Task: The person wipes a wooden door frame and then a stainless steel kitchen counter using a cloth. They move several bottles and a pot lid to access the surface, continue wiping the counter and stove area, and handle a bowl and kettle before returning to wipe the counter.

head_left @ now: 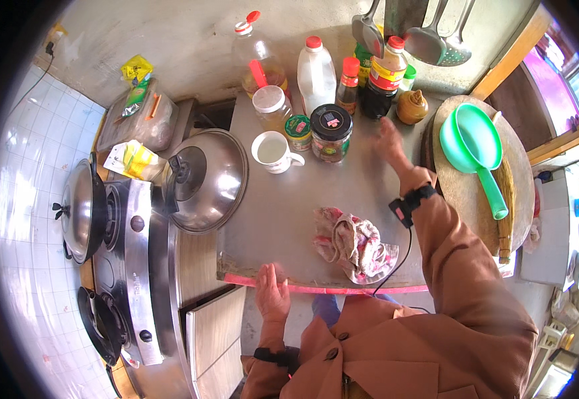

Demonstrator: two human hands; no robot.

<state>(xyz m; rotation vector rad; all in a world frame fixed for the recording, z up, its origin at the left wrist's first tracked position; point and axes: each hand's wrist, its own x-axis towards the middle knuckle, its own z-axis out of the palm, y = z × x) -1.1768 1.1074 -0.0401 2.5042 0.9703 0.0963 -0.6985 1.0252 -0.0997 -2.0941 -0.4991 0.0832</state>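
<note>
My right hand (390, 143) is over the metal tabletop (279, 214), just in front of a dark sauce bottle (378, 99) with a red cap. It looks blurred, and I see nothing held in it. A brown lidded pot (412, 107) stands close by on its right. At the table's pink front edge (319, 289), my left hand (273, 297) rests with its fingers extended and thumb apart, holding nothing. A crumpled, pink-patterned cloth (357, 244) lies between the hands. Left of my right hand are a black-lidded glass jar (330, 134), a green-lidded jar (298, 132) and a white mug (273, 152).
Along the wall stand an oil bottle (262, 55) and a white jug (316, 75). Ladles (424, 45) hang above. A green dipper (471, 139) lies on a round wooden board (451, 184) at right. At left are a pan lid (209, 184) and a gas stove (137, 279).
</note>
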